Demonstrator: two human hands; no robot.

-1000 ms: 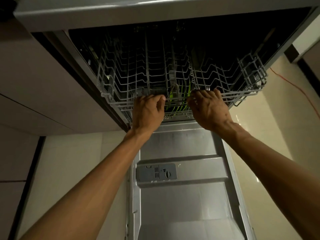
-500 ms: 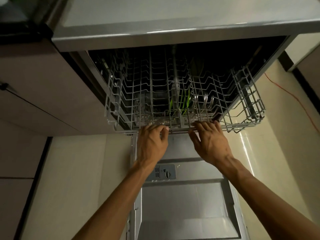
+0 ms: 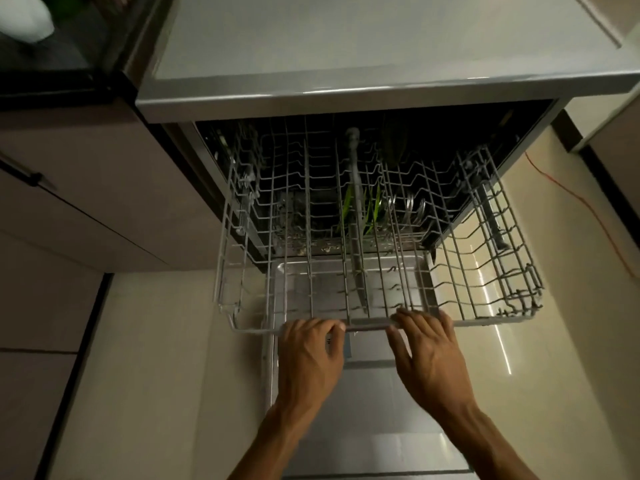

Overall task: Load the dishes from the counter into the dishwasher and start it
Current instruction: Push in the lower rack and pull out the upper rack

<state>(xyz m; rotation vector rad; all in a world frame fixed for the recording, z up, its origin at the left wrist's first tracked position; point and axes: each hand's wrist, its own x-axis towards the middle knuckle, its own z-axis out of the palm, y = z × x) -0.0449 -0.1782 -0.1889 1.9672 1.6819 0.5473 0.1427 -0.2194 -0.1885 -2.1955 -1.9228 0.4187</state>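
Note:
The dishwasher stands open, its steel door folded down flat below me. An empty grey wire upper rack is pulled well out over the door. My left hand grips the rack's front rail left of centre, fingers curled over it. My right hand holds the same rail right of centre. Through the rack wires I see the lower rack with green utensils and some glass plates standing in it.
A pale countertop runs above the dishwasher. Dark glass with a white object is at the top left. Brown cabinet fronts stand on the left. An orange cord crosses the glossy tile floor at right.
Both hands have drawn the upper rack out toward me; it now reaches far over the door. My view has tilted up, showing the countertop.

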